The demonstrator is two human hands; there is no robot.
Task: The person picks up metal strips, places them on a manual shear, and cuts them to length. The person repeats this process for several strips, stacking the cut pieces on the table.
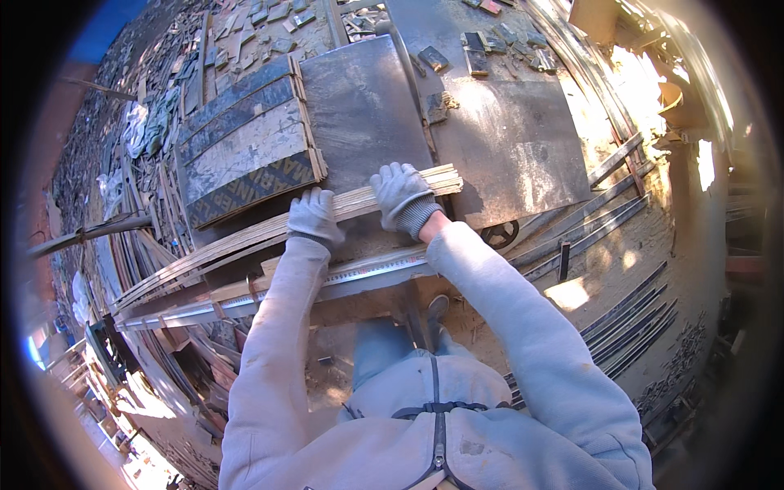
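Observation:
A long bundle of thin plywood strips [445, 179] lies slantwise across the metal-topped work table [363, 106], its left end fanning out slightly. My left hand [314, 217], in a grey-white knit glove, is closed over the bundle near its middle. Farther along to the right, my gloved right hand [403, 196] grips the same strips close to their right end. The thumbs and undersides of both hands are hidden. Along the table's front edge runs a measuring scale [376, 268], partly covered by my left forearm.
Just beyond the strips rests a stack of plywood panels [245, 151] with a dark printed edge. A brown sheet [510, 143] extends the surface to the right, above a handwheel [500, 235]. Dark strips [629, 314] lie on the ground at right. Offcuts [269, 16] are scattered at the back.

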